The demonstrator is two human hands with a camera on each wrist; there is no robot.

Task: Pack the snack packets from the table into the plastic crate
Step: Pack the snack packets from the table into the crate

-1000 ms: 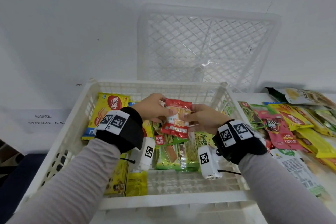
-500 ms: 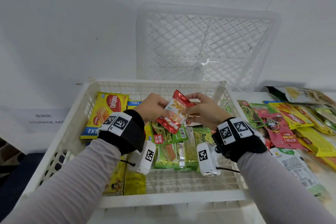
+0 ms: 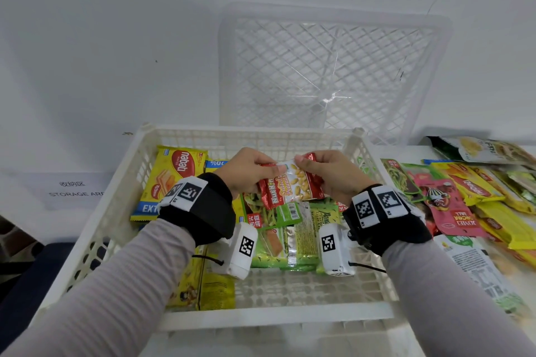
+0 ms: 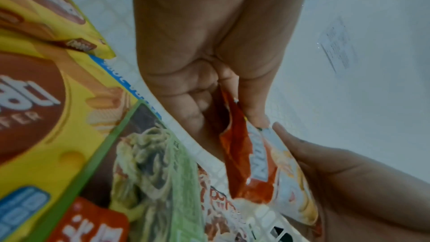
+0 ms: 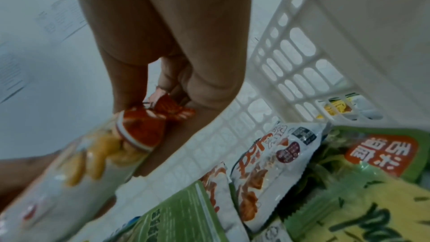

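Both hands hold one small red and white peanut packet [image 3: 290, 185] above the white plastic crate [image 3: 261, 319]. My left hand [image 3: 249, 168] pinches its left end, and my right hand [image 3: 327, 171] pinches its top right corner. The packet [image 4: 253, 163] lies turned sideways between thumb and fingers in the left wrist view. In the right wrist view its red crimped edge [image 5: 163, 113] sits between the fingertips. Below it in the crate lie a yellow wafer pack [image 3: 171, 180], green packets [image 3: 284, 240] and a yellow pack [image 3: 208, 287].
A second white crate [image 3: 333, 72] stands on its side against the wall behind. Several snack packets [image 3: 464, 191] lie on the table right of the crate. A paper sign [image 3: 72, 188] lies at the left. The crate's near part shows bare mesh floor [image 3: 304, 287].
The two hands have turned the peanut packet from upright to lying sideways and lifted it slightly towards the crate's far wall. The right hand's grip has shifted to the top corner.
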